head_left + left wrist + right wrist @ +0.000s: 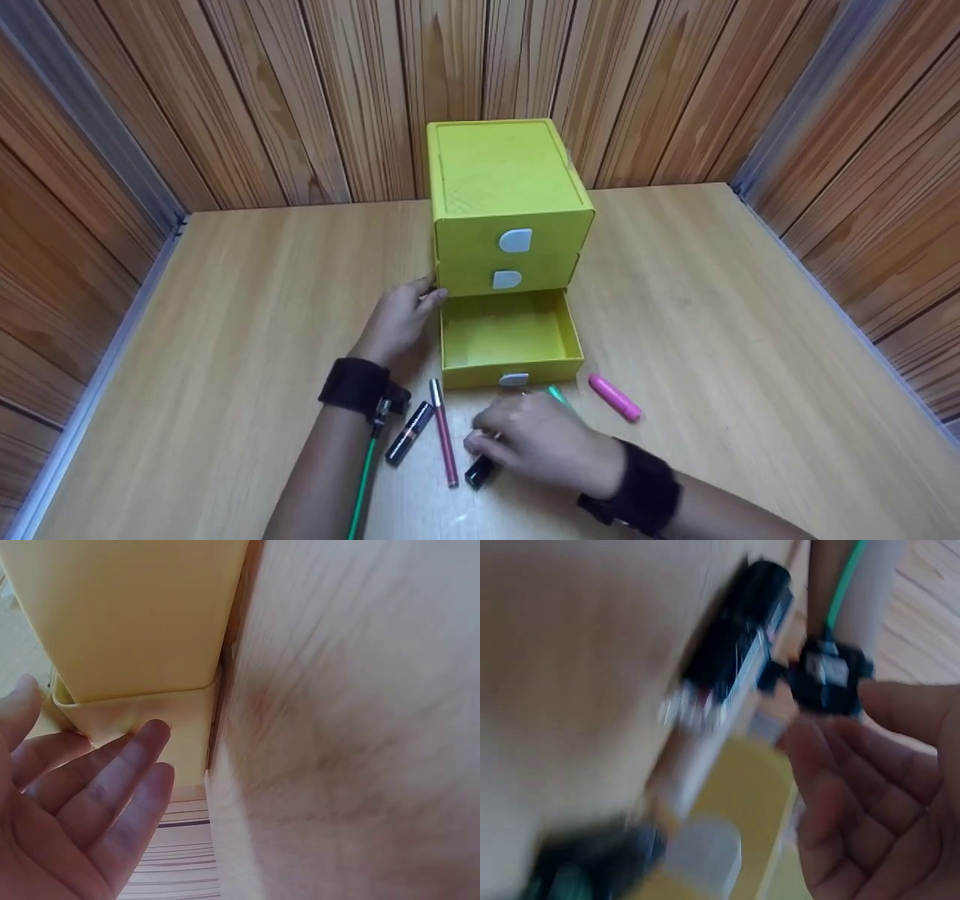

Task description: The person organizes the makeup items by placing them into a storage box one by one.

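A yellow drawer unit has its bottom drawer pulled out, with nothing visible inside. My left hand touches the unit's left side, fingers extended along the yellow wall in the left wrist view. Just in front of the drawer, my right hand hovers low over a black tube, partly covering it. In the right wrist view its thumb and fingers are loosely bent with nothing between them, beside a blurred black tube. A green-ended item shows partly behind that hand.
Left of the right hand lie a slim dark-pink lip gloss tube with a silver end and a black patterned tube. A bright pink tube lies to the right of the drawer. Wood-panelled walls enclose the table.
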`<state>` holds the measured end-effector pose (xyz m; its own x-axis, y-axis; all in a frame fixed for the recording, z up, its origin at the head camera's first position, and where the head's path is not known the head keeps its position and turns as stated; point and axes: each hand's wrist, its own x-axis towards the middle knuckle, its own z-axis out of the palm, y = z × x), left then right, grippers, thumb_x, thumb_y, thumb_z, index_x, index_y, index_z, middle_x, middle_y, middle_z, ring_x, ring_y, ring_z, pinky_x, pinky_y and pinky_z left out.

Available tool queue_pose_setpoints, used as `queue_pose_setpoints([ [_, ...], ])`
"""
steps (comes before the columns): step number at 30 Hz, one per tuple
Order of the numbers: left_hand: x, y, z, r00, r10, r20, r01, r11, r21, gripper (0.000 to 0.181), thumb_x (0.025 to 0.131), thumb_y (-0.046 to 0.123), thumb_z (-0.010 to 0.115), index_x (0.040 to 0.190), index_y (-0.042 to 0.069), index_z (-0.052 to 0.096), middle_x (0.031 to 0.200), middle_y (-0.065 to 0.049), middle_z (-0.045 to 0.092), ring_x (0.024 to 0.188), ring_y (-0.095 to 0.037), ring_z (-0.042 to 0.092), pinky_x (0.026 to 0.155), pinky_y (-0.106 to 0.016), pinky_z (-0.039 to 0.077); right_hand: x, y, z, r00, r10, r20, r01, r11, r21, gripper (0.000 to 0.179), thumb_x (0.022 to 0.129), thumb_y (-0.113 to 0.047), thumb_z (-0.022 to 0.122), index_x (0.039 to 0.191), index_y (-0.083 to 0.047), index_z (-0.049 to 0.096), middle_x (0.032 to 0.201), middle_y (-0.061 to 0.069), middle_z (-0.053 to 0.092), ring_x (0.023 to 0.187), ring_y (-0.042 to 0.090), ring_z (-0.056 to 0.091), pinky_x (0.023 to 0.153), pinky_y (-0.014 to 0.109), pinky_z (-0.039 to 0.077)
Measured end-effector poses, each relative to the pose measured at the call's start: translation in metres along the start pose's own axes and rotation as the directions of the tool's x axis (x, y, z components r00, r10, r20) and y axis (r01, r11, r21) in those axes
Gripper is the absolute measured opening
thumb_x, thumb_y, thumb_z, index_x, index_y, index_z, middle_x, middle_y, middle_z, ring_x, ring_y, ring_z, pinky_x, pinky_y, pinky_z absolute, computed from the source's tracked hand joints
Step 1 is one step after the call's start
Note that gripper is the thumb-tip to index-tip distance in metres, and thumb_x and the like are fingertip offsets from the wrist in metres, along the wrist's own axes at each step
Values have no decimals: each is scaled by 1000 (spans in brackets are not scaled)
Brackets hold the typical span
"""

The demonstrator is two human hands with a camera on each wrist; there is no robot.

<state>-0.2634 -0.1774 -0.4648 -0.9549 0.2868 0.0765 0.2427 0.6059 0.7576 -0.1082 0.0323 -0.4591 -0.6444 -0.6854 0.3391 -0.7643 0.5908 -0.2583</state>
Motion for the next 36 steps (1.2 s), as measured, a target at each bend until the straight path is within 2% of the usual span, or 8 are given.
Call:
queue_pose_setpoints([
  [5,1,-1,0,1000,11,-8,-11,1000,-11,61,101,42,50,144,1,43,143,-14,47,132,-28,44,108,-40,36,34,-7,20,985,139,103,-131,988,-80,22,91,-35,69,80,-16,66,62,-10,55,52,5,49,47,22,40],
  [8,2,1,2,1000,26,-5,-26,1000,-9,61,101,43,50,144,1,42,143,-14,47,132,-28,44,108,-40,36,45,-9,26,944,260,201,-238,963,-127,30,89,-41,69,73,-18,59,56,-11,45,48,8,42,43,26,35],
  [11,3,3,4,1000,27,3,-27,999,-17,61,101,43,50,145,2,42,143,-14,46,132,-28,43,109,-40,35,49,-9,32,900,342,269,-315,939,-137,36,88,-43,70,65,-20,55,53,-10,44,45,9,43,39,25,35],
  [13,2,3,4,1000,24,6,-24,1000,-12,61,101,43,49,145,2,42,142,-14,48,132,-27,44,109,-39,36,50,-8,36,888,361,284,-334,932,-138,39,87,-42,70,58,-22,52,51,-10,44,44,9,44,37,25,35],
  [19,-1,0,1,1000,8,-3,-8,1000,-15,60,101,42,48,144,1,43,141,-14,50,131,-27,44,107,-39,38,52,-6,43,903,358,236,-332,932,-143,40,84,-34,70,52,-23,48,50,-10,44,47,9,45,38,27,36],
  [25,-1,-1,0,1000,-7,4,8,999,-35,61,101,44,49,146,3,41,142,-13,48,132,-26,43,108,-39,37,48,-5,35,890,390,236,-381,921,-85,38,83,-33,69,52,-25,50,46,-13,42,44,8,45,39,27,35],
  [29,-1,-1,0,1000,6,5,-6,999,-38,61,101,44,49,146,3,41,142,-13,49,131,-26,45,107,-39,38,41,-6,21,874,422,240,-443,896,40,36,86,-33,69,53,-26,55,43,-16,44,40,6,44,37,25,36],
  [36,-1,0,0,1000,12,-13,-12,1000,-16,59,101,42,50,144,3,43,140,-14,51,128,-27,48,105,-39,40,29,-2,-10,885,417,208,-463,832,305,15,92,-25,67,80,-16,67,58,-16,59,45,0,56,39,22,48],
])
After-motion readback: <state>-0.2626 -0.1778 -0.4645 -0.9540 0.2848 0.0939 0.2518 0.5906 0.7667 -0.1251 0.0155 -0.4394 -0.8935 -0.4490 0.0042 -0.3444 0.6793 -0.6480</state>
